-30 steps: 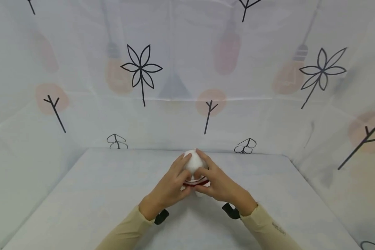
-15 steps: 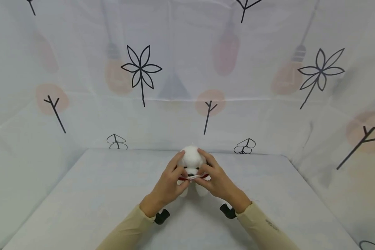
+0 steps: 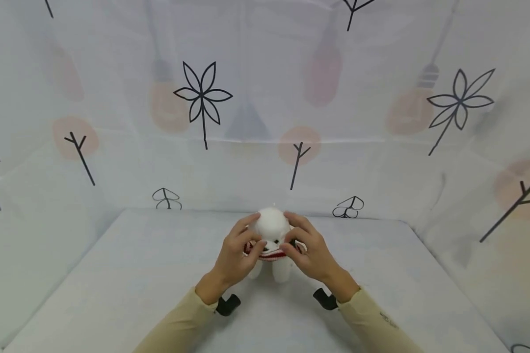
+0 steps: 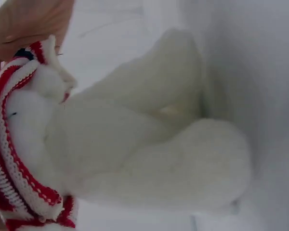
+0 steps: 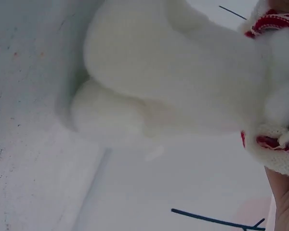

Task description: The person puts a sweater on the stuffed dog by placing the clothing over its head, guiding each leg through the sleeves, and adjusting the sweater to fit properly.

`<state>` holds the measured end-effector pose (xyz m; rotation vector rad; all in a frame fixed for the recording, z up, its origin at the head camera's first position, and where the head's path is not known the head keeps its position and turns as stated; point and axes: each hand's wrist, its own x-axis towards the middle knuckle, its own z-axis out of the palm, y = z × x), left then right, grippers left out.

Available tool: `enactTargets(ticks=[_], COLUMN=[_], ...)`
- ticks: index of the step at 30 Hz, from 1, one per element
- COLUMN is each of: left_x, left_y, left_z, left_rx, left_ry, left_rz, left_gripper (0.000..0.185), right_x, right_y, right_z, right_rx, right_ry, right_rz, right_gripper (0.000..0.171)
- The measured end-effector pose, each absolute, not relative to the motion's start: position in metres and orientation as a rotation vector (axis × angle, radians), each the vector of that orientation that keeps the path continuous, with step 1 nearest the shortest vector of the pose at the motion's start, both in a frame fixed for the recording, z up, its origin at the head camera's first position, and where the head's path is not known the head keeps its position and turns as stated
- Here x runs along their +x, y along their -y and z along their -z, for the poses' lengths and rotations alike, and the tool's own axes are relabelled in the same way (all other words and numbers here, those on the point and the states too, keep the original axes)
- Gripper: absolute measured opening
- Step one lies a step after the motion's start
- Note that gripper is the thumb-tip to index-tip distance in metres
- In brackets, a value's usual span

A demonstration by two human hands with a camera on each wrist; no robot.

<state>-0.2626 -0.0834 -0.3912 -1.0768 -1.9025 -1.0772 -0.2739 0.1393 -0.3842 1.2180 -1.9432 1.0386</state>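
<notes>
A white plush dog (image 3: 271, 224) stands on the white table in the head view, its face partly hidden by fingers. Round its head at muzzle height is a red, white and navy striped knitted garment (image 4: 19, 163). My left hand (image 3: 235, 255) pinches the garment's left edge between thumb and fingers, its index finger against the head. On the other side my right hand (image 3: 312, 254) pinches the right edge in the same way. Both wrist views show the plush dog's white body (image 5: 183, 62) and legs close up, the knit bunched by the head.
The white-covered table (image 3: 115, 284) reaches back to a hanging cloth (image 3: 247, 171) printed with flowers, twigs and lamps. Black curved pieces (image 3: 228, 305) sit by both wrists.
My hands have moved apart, stretching the knit wider across the muzzle. Eyes and nose came into view half a second ago, and are partly covered now. The plush dog's legs show more.
</notes>
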Motion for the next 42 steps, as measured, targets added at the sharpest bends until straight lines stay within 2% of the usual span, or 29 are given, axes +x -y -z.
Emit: enactTargets(ticks=[6, 11, 20, 30, 36, 42], left_x=[-0.261, -0.259, -0.259, -0.266, -0.265, -0.262], left_y=[0.09, 0.092, 0.09, 0.087, 0.088, 0.086], left_z=[0.377, 0.377, 0.384, 0.398, 0.399, 0.39], left_rx=[-1.121, -1.184, -1.188, -1.179, -1.168, -1.053], left_ry=[2.09, 2.198, 2.177, 2.153, 2.136, 2.006], left_rz=[1.06, 0.969, 0.781, 0.884, 1.006, 1.038], left_gripper=[0.046, 0.059, 0.066, 0.08, 0.078, 0.073], right_x=[-0.263, -0.269, -0.279, -0.281, -0.278, -0.274], right_y=[-0.139, -0.147, -0.156, -0.159, -0.153, -0.147], right_z=[0.366, 0.377, 0.39, 0.395, 0.393, 0.387], right_rx=[1.302, 1.298, 1.257, 1.233, 1.229, 1.172], right_ry=[1.992, 2.149, 2.214, 2.28, 2.221, 2.107], right_rz=[-1.152, -1.158, -0.883, -0.792, -0.852, -0.989], right_gripper=[0.023, 0.036, 0.048, 0.07, 0.067, 0.064])
